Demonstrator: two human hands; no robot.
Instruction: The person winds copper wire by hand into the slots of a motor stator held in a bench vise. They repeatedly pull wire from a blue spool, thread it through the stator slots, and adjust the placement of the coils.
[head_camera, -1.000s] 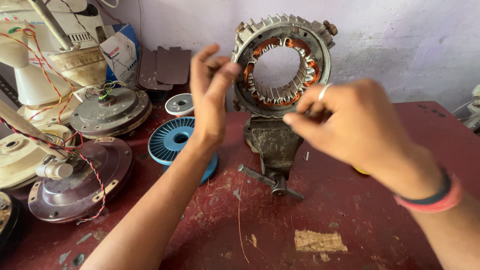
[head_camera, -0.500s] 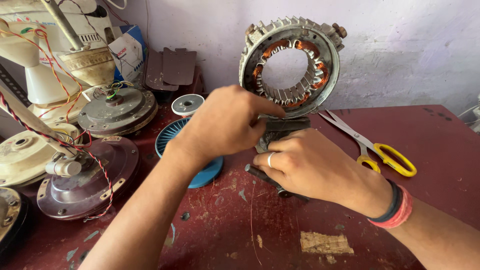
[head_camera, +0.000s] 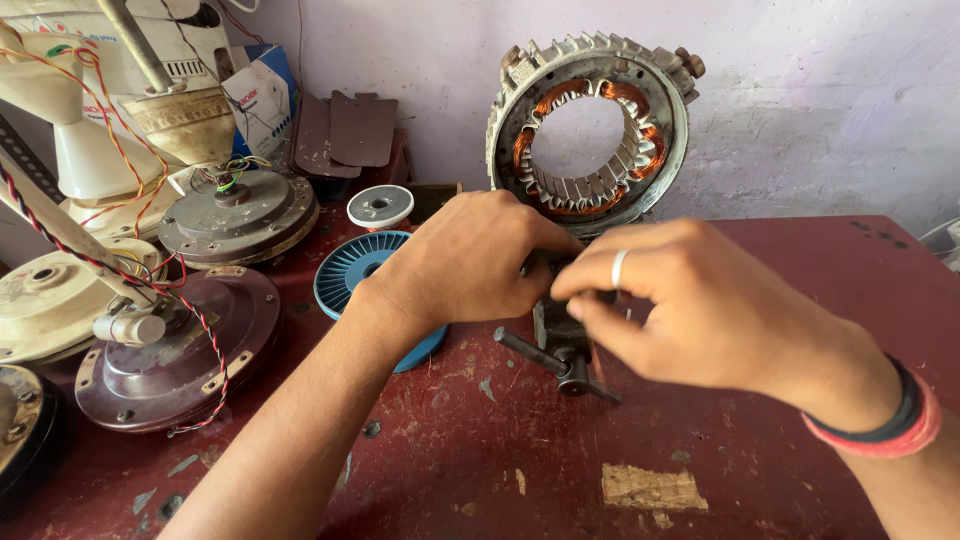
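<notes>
hands at a clamped motor stator

a ring-shaped stator (head_camera: 592, 125) with copper windings is held upright in a small bench vise (head_camera: 562, 340) on a worn red table (head_camera: 780, 400), near the pale wall. the left hand (head_camera: 470, 262) is curled over the top of the vise, just below the stator; what it grips cannot be told. the right hand (head_camera: 700, 305), with a ring on one finger, is pinched narrowly just in front of the vise, its fingertips close together; anything held there is too small to tell. a blue ribbed spool (head_camera: 350, 275) lies left of the hands, beside fan motor housings (head_camera: 170, 350).
</notes>
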